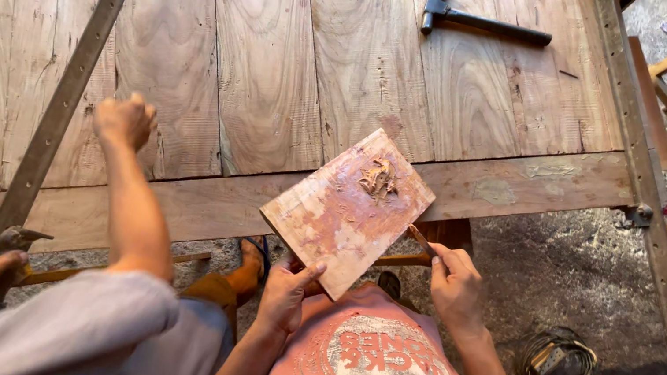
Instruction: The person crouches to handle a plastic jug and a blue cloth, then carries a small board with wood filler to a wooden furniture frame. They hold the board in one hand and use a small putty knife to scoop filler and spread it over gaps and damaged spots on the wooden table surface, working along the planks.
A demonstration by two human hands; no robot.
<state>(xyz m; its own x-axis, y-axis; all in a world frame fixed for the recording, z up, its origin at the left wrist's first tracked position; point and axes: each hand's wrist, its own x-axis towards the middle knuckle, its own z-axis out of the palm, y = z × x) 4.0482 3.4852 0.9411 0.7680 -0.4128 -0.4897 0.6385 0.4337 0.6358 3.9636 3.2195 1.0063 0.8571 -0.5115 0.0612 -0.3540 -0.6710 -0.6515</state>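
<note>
Board: thin, stiff, likely light; paste blob on top, so keep it level. Your left hand pinches its lower edge, just off the tabletop edge. Your right hand grips small scraper touching its right edge. Co-worker's arm crowds left; open room right.

Big wooden panel tabletop is carrying everything; a black claw hammer is lying flat near its far right corner, and a long metal bar clamp is lying across its left side.
</note>
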